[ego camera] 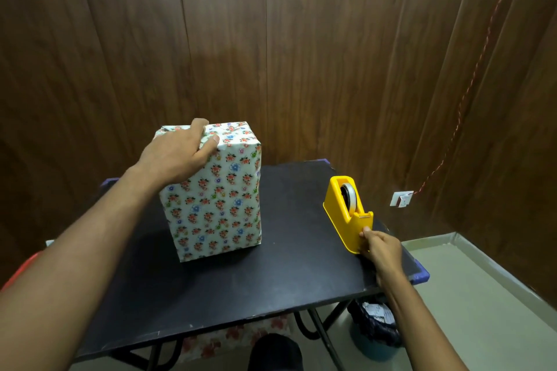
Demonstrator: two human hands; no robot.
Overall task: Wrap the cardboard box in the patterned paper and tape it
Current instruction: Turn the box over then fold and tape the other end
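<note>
Left hand lies flat atop the wrapped box; right hand pinches the yellow tape dispenser on the black table

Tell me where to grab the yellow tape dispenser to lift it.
Grip the yellow tape dispenser across its two flat side walls near the middle, coming from above. It stands upright and narrow, so a hand spans it easily; the cutter end is by the right hand.

Counts: 1 wrapped box on 1 black table; 1 yellow tape dispenser at right w/ 1 tape roll inside. 2 hands: left hand, right hand. 1 bin under table, near right. 1 wall socket far right.
</note>
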